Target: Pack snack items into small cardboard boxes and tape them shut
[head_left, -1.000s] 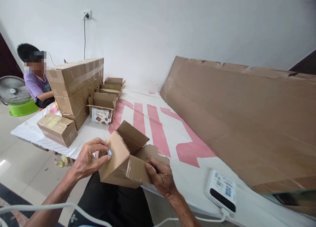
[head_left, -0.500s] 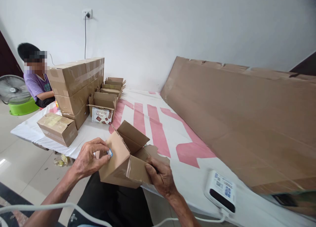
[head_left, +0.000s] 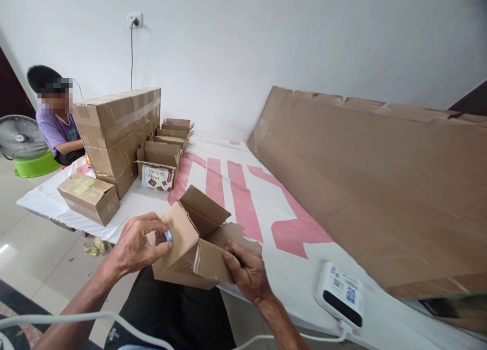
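Head view: person seated at near edge of desk (head_left: 266,198), both hands on one small cardboard box (head_left: 190,253).
Box posn: tilted, held just off desk's near edge, over person's lap; top flaps open, one flap standing up toward far side.
L hand (head_left: 135,246): fingers curled, pinching small blue-and-white item (head_left: 168,235) vs. box's left wall; what item is, can't tell.
R hand (head_left: 247,274): closed on box's right side, thumb on taped seam, fingers wrapped below.
Tape: clear strip visible along box's lower seam, so bottom looks sealed (judgement).
Progress: box formed, bottom prob. taped; top not closed yet, inside not visible, so filled or not can't tell.
Other boxes: sealed stack (head_left: 117,132) at far left of desk, one sealed box (head_left: 89,198) near corner, row of open boxes (head_left: 165,147) beside stack, front one w/ printed carton (head_left: 157,178) leaning on it.
Big cardboard sheet (head_left: 373,187): lies along desk's right side.
White device (head_left: 340,294): near right hand, on desk, cable attached.
Co-worker (head_left: 57,127): seated at far left end, behind stack; hands not seen.
Fan (head_left: 19,137): on floor, left.
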Motion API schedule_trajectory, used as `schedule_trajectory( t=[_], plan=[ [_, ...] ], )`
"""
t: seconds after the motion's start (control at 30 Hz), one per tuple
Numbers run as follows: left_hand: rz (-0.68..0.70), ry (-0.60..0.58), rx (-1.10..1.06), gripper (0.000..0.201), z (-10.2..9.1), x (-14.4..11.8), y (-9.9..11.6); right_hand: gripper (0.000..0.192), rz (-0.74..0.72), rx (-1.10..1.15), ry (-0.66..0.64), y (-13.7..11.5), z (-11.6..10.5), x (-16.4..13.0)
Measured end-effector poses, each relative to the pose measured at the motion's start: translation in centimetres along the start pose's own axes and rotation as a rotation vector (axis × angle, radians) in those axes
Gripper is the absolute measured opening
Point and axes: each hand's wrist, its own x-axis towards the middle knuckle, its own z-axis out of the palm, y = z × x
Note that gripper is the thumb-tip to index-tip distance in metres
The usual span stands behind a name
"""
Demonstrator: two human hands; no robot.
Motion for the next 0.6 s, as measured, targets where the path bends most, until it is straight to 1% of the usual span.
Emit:
schedule_trajectory(
  t=[0.17,0.43,0.6],
  plan=[
    [-0.014,0.02,0.014,0.015,0.07,0.0,0.18,0.047,-0.036,-0.016,0.016,-0.01,0.05,0.05],
    [0.001,0.028,0.019,0.021,0.32,-0.04,0.0,0.043,-0.033,0.018,0.019,0.02,0.03,0.0],
    [0.007,0.031,0.011,0.021,0.34,-0.09,-0.14,0.048,-0.025,-0.022,0.018,0.22,0.1,-0.11]
  ],
)
